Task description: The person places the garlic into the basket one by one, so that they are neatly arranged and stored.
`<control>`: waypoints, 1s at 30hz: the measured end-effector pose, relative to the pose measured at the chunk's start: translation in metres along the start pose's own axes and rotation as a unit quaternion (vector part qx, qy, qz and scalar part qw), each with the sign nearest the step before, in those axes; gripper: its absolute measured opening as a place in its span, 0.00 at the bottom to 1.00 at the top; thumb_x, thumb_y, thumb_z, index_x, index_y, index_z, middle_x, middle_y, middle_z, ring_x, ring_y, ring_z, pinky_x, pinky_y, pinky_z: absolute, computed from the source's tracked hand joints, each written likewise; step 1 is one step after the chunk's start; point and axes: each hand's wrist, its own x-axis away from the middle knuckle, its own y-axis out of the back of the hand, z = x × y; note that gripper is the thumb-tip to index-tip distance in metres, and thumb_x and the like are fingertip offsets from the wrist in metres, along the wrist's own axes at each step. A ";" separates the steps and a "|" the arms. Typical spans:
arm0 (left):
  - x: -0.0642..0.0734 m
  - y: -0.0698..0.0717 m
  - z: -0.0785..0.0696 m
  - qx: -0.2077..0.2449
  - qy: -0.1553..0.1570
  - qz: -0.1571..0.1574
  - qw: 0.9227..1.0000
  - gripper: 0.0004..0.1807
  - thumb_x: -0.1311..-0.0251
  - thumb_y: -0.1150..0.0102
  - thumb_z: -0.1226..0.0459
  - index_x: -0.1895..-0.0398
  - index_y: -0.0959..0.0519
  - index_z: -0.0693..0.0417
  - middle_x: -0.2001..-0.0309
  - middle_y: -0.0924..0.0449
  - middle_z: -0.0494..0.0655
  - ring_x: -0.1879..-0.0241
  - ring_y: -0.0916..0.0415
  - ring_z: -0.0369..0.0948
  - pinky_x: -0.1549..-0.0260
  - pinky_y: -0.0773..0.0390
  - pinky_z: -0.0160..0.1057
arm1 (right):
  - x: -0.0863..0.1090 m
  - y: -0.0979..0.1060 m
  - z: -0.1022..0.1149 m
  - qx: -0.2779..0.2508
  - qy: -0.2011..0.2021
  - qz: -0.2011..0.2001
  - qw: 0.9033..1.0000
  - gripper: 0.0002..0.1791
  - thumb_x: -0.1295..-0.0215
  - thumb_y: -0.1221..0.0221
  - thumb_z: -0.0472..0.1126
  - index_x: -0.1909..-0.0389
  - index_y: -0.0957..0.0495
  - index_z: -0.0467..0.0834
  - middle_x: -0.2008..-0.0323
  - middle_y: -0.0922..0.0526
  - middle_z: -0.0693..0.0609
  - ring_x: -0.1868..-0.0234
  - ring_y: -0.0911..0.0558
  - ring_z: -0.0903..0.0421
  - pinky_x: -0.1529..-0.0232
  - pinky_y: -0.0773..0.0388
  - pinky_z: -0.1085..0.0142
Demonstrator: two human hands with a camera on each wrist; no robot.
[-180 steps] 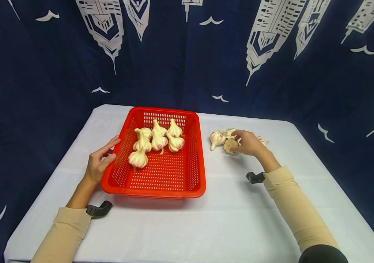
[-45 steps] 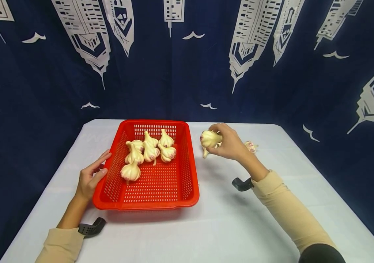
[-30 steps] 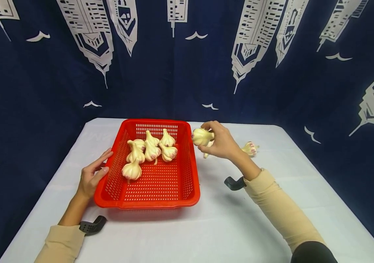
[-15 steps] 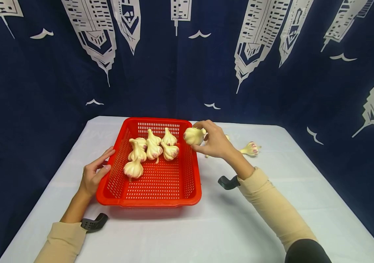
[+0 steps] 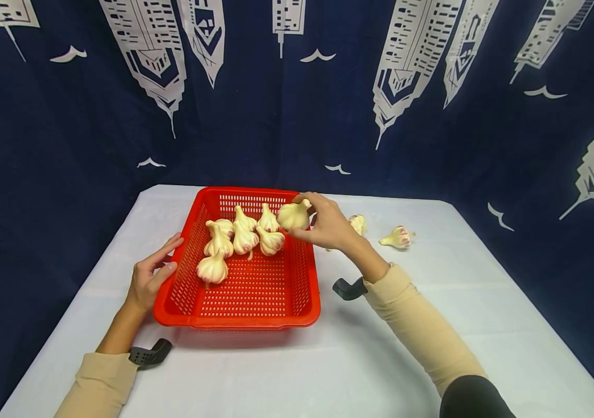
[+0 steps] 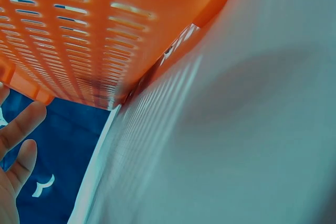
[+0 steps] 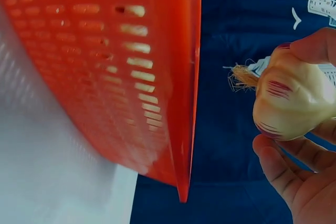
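Over the right rim of a red plastic basket (image 5: 247, 322), my right hand (image 5: 330, 225) holds a garlic bulb (image 5: 291, 217) between thumb and fingers. The right wrist view shows this bulb (image 7: 294, 98) outlined beside the basket wall, its dry roots pointing toward the basket. My left hand (image 5: 146, 281) rests against the basket's left rim, its fingers fairly straight and the thumb lower on the edge. Several pale garlic bulbs (image 5: 244, 239) lie grouped in the basket's back and left part.
On the white-covered table (image 5: 370, 360), right of the basket, lies a loose garlic bulb (image 5: 398, 237). Another bulb (image 5: 357, 223) lies partly behind my right hand. A dark blue curtain (image 5: 255, 133) with white prints hangs behind the table.
My right hand took a garlic bulb from the group on the right and carried it left, over the basket's right rim. The left hand stays at the basket's left rim.
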 end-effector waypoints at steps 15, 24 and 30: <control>0.000 0.000 -0.002 -0.002 0.003 0.005 1.000 0.25 0.43 0.50 0.74 0.40 0.23 0.66 0.37 0.27 0.63 0.62 0.24 0.26 0.64 0.29 0.24 | -0.023 -0.015 0.020 0.000 -0.028 0.071 0.997 0.27 0.50 0.28 0.48 0.53 0.23 0.38 0.63 0.20 0.48 0.63 0.20 0.50 0.63 0.23 0.63; 0.001 0.001 -0.002 -0.010 0.005 0.005 1.000 0.25 0.43 0.50 0.74 0.40 0.23 0.66 0.37 0.27 0.63 0.63 0.24 0.26 0.63 0.29 0.23 | -0.033 -0.018 0.032 0.007 -0.009 0.077 0.997 0.22 0.50 0.27 0.51 0.65 0.24 0.41 0.74 0.23 0.51 0.76 0.27 0.56 0.74 0.29 0.67; 0.001 0.000 -0.002 -0.004 0.001 0.002 1.000 0.24 0.43 0.50 0.75 0.41 0.23 0.68 0.38 0.27 0.64 0.64 0.24 0.26 0.63 0.29 0.23 | -0.043 -0.022 0.040 0.007 -0.011 0.081 0.997 0.23 0.50 0.27 0.53 0.70 0.28 0.42 0.77 0.26 0.50 0.77 0.29 0.57 0.76 0.33 0.67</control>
